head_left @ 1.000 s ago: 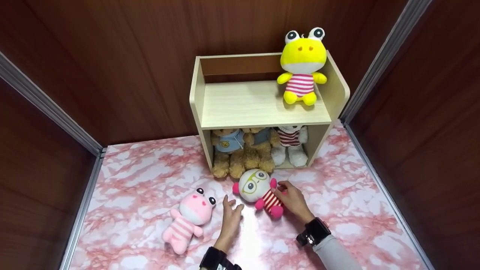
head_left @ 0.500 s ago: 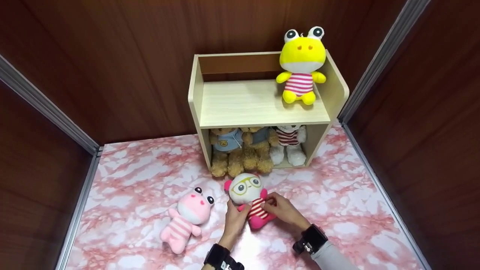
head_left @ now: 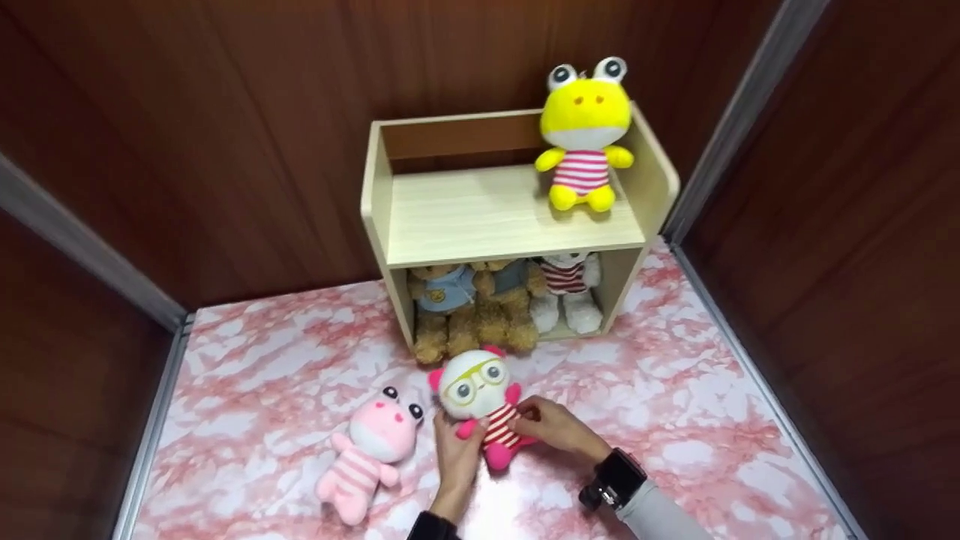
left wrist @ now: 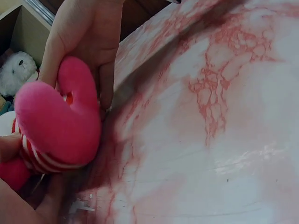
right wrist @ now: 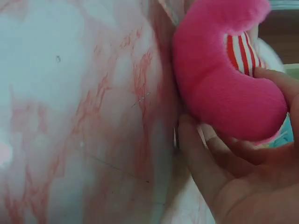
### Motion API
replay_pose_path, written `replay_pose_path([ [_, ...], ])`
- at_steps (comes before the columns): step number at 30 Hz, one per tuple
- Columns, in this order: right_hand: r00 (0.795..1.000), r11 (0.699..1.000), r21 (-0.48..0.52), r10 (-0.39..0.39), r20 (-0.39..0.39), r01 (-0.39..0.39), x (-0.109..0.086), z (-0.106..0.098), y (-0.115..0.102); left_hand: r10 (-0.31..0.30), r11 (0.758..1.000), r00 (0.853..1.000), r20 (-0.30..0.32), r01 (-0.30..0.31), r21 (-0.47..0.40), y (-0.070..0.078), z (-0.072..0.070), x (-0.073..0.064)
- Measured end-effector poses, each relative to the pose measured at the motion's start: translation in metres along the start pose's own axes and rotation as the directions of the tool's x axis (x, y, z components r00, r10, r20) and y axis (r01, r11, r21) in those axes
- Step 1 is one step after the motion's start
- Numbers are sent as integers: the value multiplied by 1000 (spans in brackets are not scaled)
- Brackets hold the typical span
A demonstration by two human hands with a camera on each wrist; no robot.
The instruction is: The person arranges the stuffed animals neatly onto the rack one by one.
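A plush panda (head_left: 476,382) with yellow glasses, pink ears and a red-striped body leans back close over the table, in front of the shelf. My left hand (head_left: 456,459) grips its left side, thumb on the body, with the other fingers mostly hidden behind. On the opposite side my right hand (head_left: 561,429) holds the striped body near a leg. The left wrist view has the toy's pink legs (left wrist: 60,123) between both hands. In the right wrist view the thumb lies on the stripes and the fingers (right wrist: 201,163) curl under the pink plush.
A pink plush hippo (head_left: 371,450) lies left of my hands. Behind stands a two-level wooden shelf (head_left: 465,217), with a yellow plush frog (head_left: 585,135) on top. Its lower level holds two brown teddy bears (head_left: 446,322) and a white plush (head_left: 564,292). Brown walls enclose the marbled table (head_left: 247,390).
My left hand has moved from beside the panda to grip it. The panda has shifted left and slightly towards me, turned more upright, with my right hand following.
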State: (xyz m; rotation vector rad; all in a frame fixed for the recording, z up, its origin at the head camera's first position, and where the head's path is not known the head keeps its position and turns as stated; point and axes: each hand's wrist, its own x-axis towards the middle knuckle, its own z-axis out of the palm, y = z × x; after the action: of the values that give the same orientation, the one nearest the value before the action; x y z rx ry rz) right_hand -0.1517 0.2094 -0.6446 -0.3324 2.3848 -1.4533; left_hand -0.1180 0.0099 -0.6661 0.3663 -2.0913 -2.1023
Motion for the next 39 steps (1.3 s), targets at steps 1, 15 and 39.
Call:
replay_pose_path([
  [1,1000,1000,4,-7,16,7,1,2,-1,-1,1000,1000,-20,1,-22,1,-2,-2],
  [15,968,987,91,-109,-224,132,-2,6,-12,8,979,996,87,10,-204,27,-1,2],
  [39,749,943,-44,-291,-596,331,-7,-66,-145,156,946,982,111,-116,-303,32,-26,13],
])
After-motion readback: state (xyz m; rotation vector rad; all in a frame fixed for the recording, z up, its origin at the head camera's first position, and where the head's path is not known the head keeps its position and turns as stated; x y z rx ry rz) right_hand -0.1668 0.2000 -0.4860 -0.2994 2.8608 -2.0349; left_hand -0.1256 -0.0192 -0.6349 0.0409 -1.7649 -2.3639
